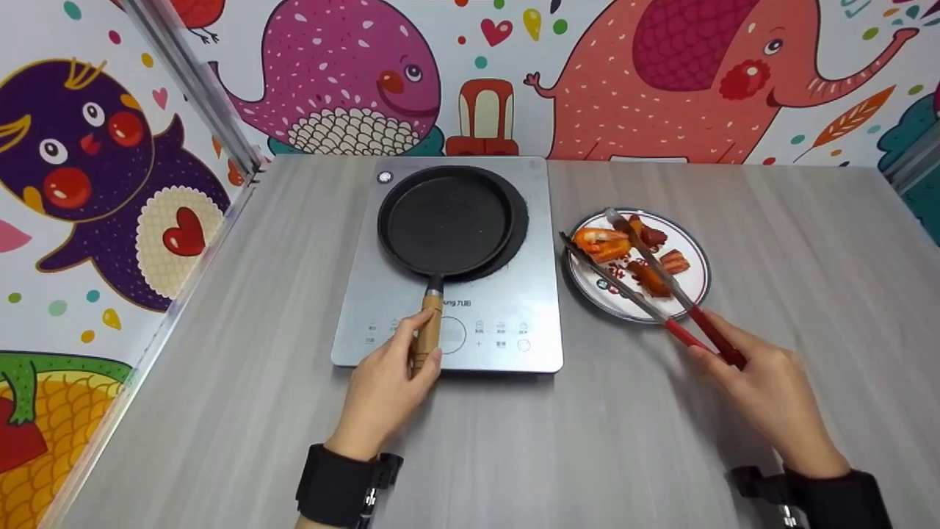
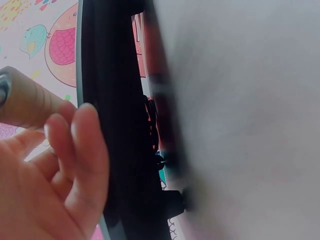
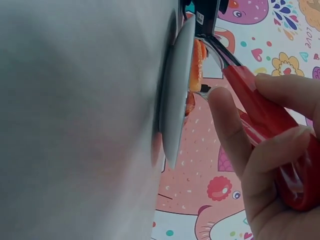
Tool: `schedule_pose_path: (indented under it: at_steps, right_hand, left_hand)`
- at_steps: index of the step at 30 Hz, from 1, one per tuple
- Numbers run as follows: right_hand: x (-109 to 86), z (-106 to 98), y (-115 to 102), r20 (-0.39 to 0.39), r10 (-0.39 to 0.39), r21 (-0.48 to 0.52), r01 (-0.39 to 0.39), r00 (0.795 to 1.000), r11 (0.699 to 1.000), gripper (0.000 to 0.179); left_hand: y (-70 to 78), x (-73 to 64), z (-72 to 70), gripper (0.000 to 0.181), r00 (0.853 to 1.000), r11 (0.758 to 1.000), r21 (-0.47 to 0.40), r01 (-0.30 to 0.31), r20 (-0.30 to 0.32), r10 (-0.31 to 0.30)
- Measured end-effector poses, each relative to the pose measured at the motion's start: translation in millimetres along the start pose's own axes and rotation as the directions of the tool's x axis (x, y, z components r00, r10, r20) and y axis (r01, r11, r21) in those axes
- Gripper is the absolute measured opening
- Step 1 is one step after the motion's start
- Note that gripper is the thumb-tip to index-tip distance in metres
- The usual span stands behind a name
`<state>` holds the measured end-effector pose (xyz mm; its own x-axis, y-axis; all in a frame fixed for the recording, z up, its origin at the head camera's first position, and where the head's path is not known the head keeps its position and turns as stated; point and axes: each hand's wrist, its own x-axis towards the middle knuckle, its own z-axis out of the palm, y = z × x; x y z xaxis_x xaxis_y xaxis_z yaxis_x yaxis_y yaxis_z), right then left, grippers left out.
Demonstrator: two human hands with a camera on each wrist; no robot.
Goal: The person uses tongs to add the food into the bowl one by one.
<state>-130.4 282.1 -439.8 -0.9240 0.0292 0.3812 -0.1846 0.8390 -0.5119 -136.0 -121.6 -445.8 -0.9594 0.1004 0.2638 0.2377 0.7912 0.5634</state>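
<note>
My left hand grips the wooden handle of a black frying pan, which sits on a silver induction cooker. In the left wrist view the same handle lies against my curled fingers. With my right hand I hold red-handled metal tongs. Their spread tips reach over a white plate with a dark rim. On it lie orange pieces, close to the left tip, and browned meat-like pieces. In the right wrist view my fingers wrap the red tong handles.
The cooker stands near the back of a grey wood-grain table, with the plate just to its right. Behind rises a wall printed with cartoon animals. A metal-edged side panel bounds the table on the left.
</note>
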Motion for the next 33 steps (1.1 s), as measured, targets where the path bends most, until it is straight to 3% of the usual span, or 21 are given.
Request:
schedule_pose_path:
  at_steps: [12, 21, 33]
  right_hand:
    - [-14.4, -9, 4, -0.014, 0.006, -0.022, -0.007, 1.000, 1.000, 0.049]
    - [-21.9, -17, 4, 0.039, 0.086, -0.071, -0.084, 0.995, 0.994, 0.054]
    - [-22.0, -18, 4, 0.011, 0.153, -0.079, -0.152, 0.988, 0.985, 0.054]
  left_hand:
    - [-0.2, 0.0, -0.6, 0.047, 0.999, 1.000, -0.008, 0.027, 0.018, -0.027]
    - [-0.1, 0.6, -1.0, 0.048, 0.999, 0.999, -0.015, 0.034, 0.034, -0.034]
    - [2.5, -0.5, -1.6, 0.046, 0.998, 0.999, -0.012, 0.050, 0.036, -0.050]
